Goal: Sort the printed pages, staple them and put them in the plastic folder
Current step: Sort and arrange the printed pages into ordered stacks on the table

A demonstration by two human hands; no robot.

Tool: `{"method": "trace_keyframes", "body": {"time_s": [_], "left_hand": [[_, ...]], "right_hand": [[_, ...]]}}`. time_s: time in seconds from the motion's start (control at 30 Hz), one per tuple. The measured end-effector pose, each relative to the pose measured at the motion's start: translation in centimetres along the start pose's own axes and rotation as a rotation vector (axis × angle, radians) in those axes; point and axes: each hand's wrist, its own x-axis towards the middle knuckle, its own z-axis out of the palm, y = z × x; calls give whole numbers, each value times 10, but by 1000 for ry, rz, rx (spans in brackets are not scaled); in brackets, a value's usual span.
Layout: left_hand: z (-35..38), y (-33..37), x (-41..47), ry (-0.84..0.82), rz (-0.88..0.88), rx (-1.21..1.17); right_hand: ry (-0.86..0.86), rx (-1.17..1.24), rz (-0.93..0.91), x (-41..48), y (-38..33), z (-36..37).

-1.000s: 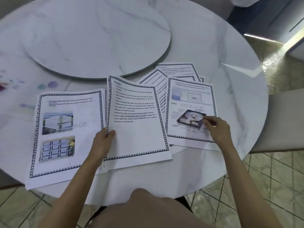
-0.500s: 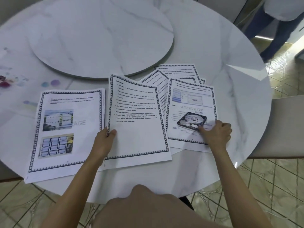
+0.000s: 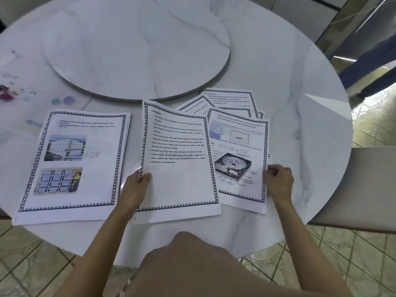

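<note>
**Head view: pages sorted on marble counter**

Seated at the round counter (image 3: 304, 142), a person pinches the left edge of a text page (image 3: 180, 174) in the left hand (image 3: 137, 186), thumb on top. The right hand (image 3: 278, 182) pinches the right edge of the drive page (image 3: 237, 133) with curled fingers. A stack (image 3: 85, 168) lies to the left, and loose pages (image 3: 230, 100) fan out behind the drive page. No stapler or folder is in sight. Done well, this step probably means lifting one sheet only, checking its order against the stack, and squaring corners before stapling, since thin paper slides and creases easily.
</note>
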Motion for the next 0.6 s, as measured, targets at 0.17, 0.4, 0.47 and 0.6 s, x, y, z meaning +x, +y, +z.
{"method": "trace_keyframes", "body": {"time_s": [0.17,0.4,0.47,0.6], "left_hand": [[3,-4,0,39,-12,8],[5,-10,-5,152,20,69],[6,-8,-5,186,34,85],[7,-2,-6,210,59,171]], "right_hand": [[37,57,-82,28,1,-20],[115,-46,-93,92,28,-62],[112,-74,-109,105,35,-68],[111,-101,-116,120,43,-73]]}}
